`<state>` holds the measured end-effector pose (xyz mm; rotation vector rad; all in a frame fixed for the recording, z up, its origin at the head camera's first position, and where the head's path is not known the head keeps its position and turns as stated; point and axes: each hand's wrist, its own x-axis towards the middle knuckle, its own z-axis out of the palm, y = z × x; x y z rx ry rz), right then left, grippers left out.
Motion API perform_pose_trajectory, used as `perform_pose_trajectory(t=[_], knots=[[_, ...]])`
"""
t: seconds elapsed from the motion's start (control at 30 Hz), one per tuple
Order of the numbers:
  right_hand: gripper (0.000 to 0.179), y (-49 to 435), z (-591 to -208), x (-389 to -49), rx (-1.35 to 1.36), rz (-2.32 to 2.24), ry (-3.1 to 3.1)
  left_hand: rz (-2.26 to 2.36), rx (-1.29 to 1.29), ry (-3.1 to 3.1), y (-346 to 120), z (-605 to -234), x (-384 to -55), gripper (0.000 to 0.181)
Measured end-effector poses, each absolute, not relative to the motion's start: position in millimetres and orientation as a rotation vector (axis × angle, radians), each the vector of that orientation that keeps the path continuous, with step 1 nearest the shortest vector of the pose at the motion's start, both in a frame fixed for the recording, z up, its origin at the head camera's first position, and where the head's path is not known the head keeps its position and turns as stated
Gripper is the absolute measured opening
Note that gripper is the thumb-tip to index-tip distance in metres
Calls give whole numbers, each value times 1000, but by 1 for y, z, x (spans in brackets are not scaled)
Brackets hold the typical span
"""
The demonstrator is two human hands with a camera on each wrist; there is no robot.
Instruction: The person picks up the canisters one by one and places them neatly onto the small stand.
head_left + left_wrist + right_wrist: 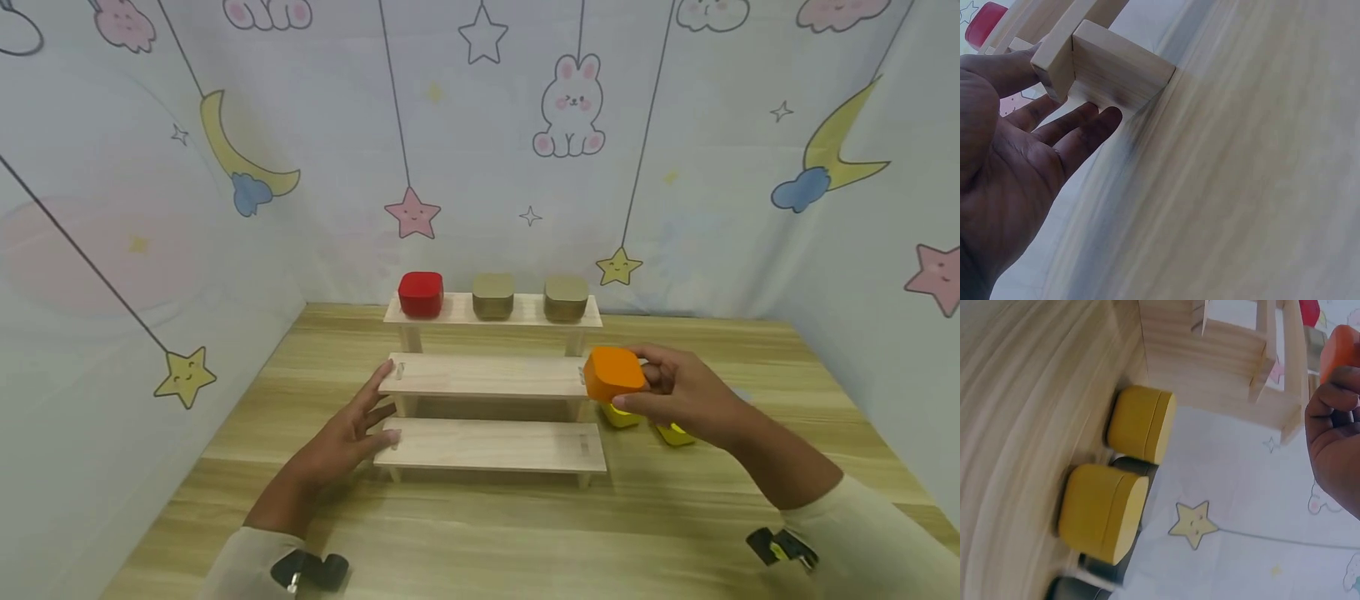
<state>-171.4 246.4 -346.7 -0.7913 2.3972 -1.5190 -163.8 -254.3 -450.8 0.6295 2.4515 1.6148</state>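
A three-tier wooden stand faces me. At its left end is my left hand, fingers spread and fairly straight. Its thumb touches the lowest tier, and a fingertip is at the middle tier's edge. My right hand pinches an orange rounded-square box between thumb and fingers, by the middle tier's right end. A red box sits on the top tier's left, with two dull gold boxes beside it. In the right wrist view, my right hand partly hides the orange box.
Two yellow lidded boxes stand on the wood-grain table right of the stand, partly hidden in the head view. Dark boxes are behind them in the right wrist view. White printed cloth walls surround the table's back and sides.
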Motion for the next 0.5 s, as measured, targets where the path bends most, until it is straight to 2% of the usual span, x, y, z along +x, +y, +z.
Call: perform_pose_trajectory(t=[0.23,0.5], knots=[[60,213,-339,-177,-807,-1461,2410,1610,610,2461,-256,-451,-165,107],[58,175,-337,-184,-789,-1448,2379,1597,660,2458,-256,-452,-166,105]])
